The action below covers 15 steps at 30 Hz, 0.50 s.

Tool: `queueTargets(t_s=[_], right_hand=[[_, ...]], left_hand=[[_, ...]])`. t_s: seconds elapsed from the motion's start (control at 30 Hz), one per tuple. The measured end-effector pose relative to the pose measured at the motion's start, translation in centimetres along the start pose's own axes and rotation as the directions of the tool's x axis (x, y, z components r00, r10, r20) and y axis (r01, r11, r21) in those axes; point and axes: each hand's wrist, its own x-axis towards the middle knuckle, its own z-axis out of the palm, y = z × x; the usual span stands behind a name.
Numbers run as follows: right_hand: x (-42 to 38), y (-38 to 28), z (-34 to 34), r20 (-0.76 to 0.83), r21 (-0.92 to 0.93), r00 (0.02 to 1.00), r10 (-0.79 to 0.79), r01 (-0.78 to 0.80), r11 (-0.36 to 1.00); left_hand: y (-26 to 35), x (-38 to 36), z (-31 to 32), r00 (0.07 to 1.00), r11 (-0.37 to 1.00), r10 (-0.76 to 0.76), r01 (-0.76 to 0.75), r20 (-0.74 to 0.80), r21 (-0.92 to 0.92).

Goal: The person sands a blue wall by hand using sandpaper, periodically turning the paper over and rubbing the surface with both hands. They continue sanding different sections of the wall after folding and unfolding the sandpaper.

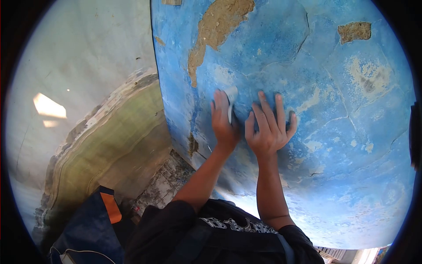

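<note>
My left hand (223, 116) is closed on a small pale, thin piece that looks like folded sandpaper (230, 97), held against the blue wall (272, 48). Motion smears the fingertips a little, and part of the piece is hidden by the hand. To its right, my right hand (270, 127) rests on the same wall with fingers spread and nothing in it. Paint is worn around both hands, with whitish scuffs and fine cracks. Above the left hand, a long patch of bare brown plaster (220, 26) shows through the paint.
At the left a pale wall (101, 39) with a stained greenish lower band (110, 119) meets the blue wall in a corner. A dark blue bag (88, 229) with an orange patch and a cable sits low left. Another bare patch (355, 31) is at upper right.
</note>
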Motion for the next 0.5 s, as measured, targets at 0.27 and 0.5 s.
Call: queueTargets(t_s=[0.27, 0.5], right_hand=[[0.0, -0.5, 1.0, -0.084, 0.019, 0.996, 0.009, -0.008, 1.0], [-0.2, -0.7, 1.5, -0.146, 0.022, 0.988, 0.042, -0.039, 0.999]], left_hand=[[-0.2, -0.8, 0.6, 0.999, 0.995, 0.022, -0.026, -0.042, -0.093], [-0.6, 5.3, 0.2, 0.994, 0.997, -0.05, 0.045, -0.093, -0.055]])
